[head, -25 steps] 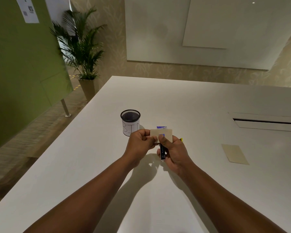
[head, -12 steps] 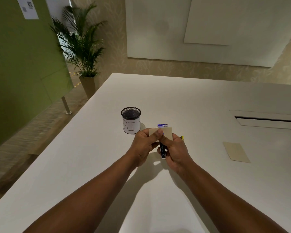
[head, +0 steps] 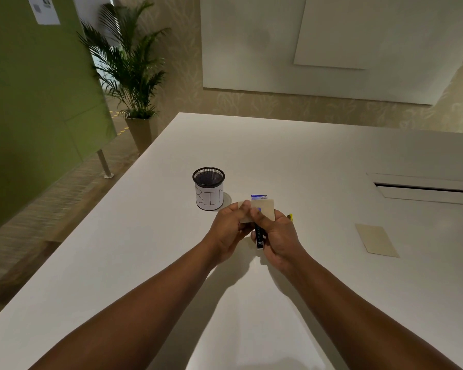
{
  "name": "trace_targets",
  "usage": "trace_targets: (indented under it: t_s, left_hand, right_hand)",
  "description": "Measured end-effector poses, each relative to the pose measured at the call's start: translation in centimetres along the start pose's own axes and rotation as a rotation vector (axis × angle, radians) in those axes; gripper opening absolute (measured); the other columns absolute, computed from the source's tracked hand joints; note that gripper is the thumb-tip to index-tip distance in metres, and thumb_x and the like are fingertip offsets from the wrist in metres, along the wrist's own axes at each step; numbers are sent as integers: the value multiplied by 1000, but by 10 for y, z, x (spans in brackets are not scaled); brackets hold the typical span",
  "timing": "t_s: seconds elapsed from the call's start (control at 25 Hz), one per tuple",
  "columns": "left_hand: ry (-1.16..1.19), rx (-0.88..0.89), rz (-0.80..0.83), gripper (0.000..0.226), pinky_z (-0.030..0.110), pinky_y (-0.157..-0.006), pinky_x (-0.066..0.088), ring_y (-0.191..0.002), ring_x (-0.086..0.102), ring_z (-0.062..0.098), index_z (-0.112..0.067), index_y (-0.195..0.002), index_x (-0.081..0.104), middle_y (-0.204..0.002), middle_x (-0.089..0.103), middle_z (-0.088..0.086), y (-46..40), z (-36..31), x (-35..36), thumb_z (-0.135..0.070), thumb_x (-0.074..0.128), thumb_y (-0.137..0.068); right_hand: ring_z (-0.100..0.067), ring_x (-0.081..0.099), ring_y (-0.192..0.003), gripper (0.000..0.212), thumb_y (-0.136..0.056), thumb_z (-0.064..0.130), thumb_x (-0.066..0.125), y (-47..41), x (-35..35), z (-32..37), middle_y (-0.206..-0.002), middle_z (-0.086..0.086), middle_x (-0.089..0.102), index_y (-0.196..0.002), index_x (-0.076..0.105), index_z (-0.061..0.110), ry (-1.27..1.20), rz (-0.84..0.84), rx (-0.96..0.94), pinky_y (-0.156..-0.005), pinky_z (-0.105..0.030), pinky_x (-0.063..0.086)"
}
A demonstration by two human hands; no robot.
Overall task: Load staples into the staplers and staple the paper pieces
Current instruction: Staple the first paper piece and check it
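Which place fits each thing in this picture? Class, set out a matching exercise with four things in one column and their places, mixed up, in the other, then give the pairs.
Things:
1. stapler
2. mesh cup
3. loose paper
4. staple box

Places:
A. flat on the table, off to the right of the hands
B. in the grip of the right hand
C. on the table just beyond the held paper
D. standing on the table, left of the hands, marked BIN

Pairs: 1-B, 2-D, 3-A, 4-C

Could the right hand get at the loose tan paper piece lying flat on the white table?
Probably not right now: the right hand is gripping the black stapler. The tan paper piece lies unobstructed to its right on the table.
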State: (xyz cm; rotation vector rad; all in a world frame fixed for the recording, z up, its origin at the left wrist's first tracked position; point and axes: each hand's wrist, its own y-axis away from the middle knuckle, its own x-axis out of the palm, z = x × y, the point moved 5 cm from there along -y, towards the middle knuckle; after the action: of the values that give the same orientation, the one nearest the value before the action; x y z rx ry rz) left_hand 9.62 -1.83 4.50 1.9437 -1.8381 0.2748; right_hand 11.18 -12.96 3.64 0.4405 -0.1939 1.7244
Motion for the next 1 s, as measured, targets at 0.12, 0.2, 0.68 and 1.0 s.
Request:
trace_targets:
  t_s: [0.12, 0.2, 0.68, 1.0]
  left_hand:
    - [-35, -12, -73, 19, 31, -84, 56, -97, 71, 21, -13, -112, 68, -106, 78, 7, -4, 2, -7, -24, 54, -106]
    - [-54, 8, -118, 21, 31, -82, 57, -97, 71, 20, -13, -113, 67, -105, 78, 6, -6, 1, -11, -26, 52, -106]
    - [-208, 313, -362, 18, 32, -79, 59, -83, 67, 14, -24, -98, 68, -91, 74, -3, -8, -24, -26, -7, 72, -92]
    - [-210, 291, -325, 14, 27, -74, 58, -83, 68, 16, -17, -100, 69, -91, 75, 1, -9, -27, -29, -7, 73, -91]
  right_hand:
    - [-6, 67, -60, 15, -96, 12, 68, 0, 3, -3, -76, 2, 76, -109, 72, 8, 3, 32, 16, -57, -20, 52]
    - [-8, 66, -63, 18, -94, 14, 70, -1, 2, -7, -73, 5, 74, -111, 71, 8, 42, 28, 41, -61, -23, 52]
    - [-24, 67, -88, 35, -84, 24, 81, -15, -23, 2, -94, -3, 73, -110, 65, 8, 834, -300, -129, -79, -38, 54]
    - [-27, 67, -91, 30, -93, 41, 67, -48, -4, 7, -93, -6, 69, -88, 49, 17, 1571, -217, -155, -70, -31, 40]
